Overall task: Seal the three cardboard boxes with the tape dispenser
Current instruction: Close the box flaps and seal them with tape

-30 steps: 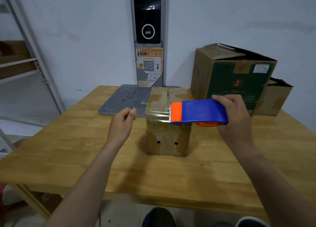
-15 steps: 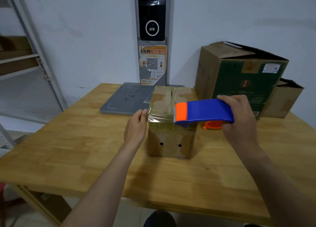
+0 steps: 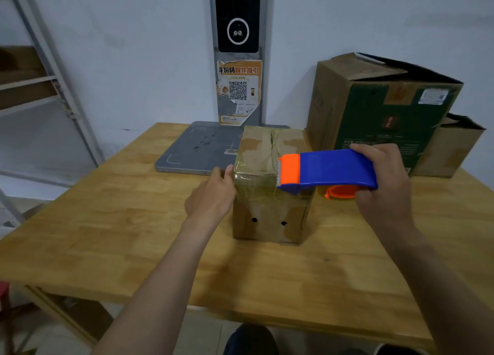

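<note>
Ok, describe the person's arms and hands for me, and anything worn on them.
Both are bare. The left hand and right hand wear no gloves, and no ring, watch or band shows. The left forearm and right forearm carry no sleeve down to the picture's bottom edge.

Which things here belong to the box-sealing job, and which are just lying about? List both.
Job: tape dispenser in right hand; small box, left hand against it; green box; brown box beside it.
Lying about: grey pad; QR poster; shelf rack.
</note>
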Demonstrator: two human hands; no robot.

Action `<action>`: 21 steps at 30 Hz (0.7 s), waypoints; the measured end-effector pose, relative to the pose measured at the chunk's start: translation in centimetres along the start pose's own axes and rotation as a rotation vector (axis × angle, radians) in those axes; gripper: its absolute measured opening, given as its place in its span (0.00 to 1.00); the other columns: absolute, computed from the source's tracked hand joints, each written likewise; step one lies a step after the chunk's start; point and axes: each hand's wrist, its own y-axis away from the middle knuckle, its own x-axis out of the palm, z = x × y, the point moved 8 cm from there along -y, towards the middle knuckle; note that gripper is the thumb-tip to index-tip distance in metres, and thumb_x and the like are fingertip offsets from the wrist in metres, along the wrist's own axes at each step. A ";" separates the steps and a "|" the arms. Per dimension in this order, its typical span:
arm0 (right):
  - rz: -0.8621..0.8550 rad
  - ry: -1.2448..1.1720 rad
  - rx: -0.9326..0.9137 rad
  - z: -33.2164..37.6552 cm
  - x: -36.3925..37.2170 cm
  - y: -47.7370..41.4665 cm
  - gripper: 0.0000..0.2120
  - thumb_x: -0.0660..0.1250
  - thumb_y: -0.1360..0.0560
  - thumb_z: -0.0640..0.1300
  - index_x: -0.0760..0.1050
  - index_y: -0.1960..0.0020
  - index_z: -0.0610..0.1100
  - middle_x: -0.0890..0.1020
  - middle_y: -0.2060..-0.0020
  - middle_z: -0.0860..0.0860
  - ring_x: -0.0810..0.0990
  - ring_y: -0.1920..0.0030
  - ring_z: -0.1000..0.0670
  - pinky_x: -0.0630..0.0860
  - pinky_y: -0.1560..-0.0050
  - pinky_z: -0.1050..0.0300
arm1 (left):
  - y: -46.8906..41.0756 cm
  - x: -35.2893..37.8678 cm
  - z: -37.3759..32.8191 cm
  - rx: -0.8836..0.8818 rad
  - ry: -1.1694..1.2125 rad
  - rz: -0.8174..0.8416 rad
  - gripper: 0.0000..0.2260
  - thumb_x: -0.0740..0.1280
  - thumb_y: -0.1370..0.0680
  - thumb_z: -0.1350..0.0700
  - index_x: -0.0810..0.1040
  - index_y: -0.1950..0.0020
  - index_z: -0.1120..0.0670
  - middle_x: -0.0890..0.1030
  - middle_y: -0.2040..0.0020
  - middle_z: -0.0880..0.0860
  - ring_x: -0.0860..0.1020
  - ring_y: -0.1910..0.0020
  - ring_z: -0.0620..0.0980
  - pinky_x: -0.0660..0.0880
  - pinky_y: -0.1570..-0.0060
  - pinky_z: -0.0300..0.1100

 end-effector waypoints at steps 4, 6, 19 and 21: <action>0.006 -0.008 0.017 0.0 -0.1 0.3 0.32 0.72 0.32 0.25 0.70 0.31 0.40 0.73 0.40 0.41 0.74 0.42 0.42 0.73 0.50 0.53 | 0.4 -0.1 0.7 -0.003 0.049 -0.006 0.30 0.43 0.20 0.29 0.69 0.33 0.46 0.83 0.49 0.50 0.81 0.49 0.57 0.77 0.47 0.55; 0.015 0.000 0.033 0.0 0.0 0.1 0.33 0.72 0.32 0.24 0.70 0.31 0.41 0.72 0.40 0.42 0.74 0.42 0.42 0.74 0.50 0.52 | 0.9 -1.5 -0.4 0.079 0.305 -0.116 0.21 0.50 0.16 0.36 0.72 0.36 0.48 0.81 0.48 0.46 0.80 0.46 0.53 0.76 0.50 0.50; 0.031 0.016 0.046 -0.3 0.0 0.1 0.34 0.74 0.33 0.26 0.70 0.31 0.43 0.73 0.40 0.42 0.75 0.43 0.43 0.78 0.52 0.50 | 2.8 0.0 -4.0 0.078 0.819 -0.094 0.32 0.77 0.26 0.46 0.64 0.28 0.43 0.71 0.43 0.35 0.73 0.49 0.25 0.71 0.59 0.22; 0.035 0.025 0.033 -0.3 0.1 0.0 0.34 0.74 0.33 0.26 0.70 0.31 0.43 0.74 0.41 0.42 0.75 0.43 0.43 0.78 0.52 0.50 | 2.8 0.1 -3.3 0.040 0.889 -0.107 0.24 0.74 0.22 0.49 0.67 0.29 0.46 0.72 0.48 0.32 0.73 0.53 0.21 0.72 0.58 0.23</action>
